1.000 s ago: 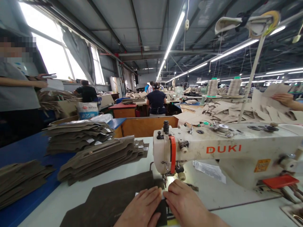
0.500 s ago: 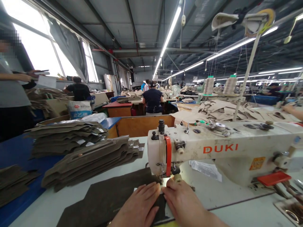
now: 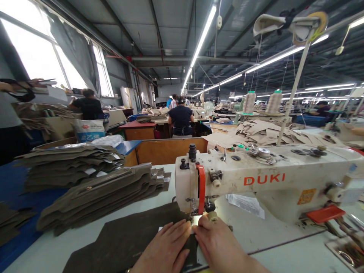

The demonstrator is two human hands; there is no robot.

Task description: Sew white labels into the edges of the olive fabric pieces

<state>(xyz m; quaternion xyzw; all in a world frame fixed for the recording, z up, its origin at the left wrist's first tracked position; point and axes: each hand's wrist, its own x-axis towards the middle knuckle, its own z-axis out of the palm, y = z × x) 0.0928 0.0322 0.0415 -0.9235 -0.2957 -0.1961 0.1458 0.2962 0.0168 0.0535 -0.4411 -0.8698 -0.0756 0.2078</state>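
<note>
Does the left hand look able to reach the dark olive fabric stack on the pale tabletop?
Probably yes: only flat dark fabric and bare tabletop lie between the left hand and the stack.

Looks like a sewing workshop in a factory hall, judging by the sewing machine (image 3: 267, 174), thread cones (image 3: 249, 103) beyond it, stacks of dark cloth (image 3: 99, 195) to its left, heaped pale cut pieces (image 3: 261, 132), a seated person (image 3: 181, 116) farther off, and long strip lights (image 3: 203, 36) under a metal roof (image 3: 176, 22).

From my post I see 2 bare hands, left hand (image 3: 166, 244) and right hand (image 3: 217, 240). Right wrist bare. Left wrist: small gold-toned glint (image 3: 128, 270), mostly cropped, unidentifiable.
</note>
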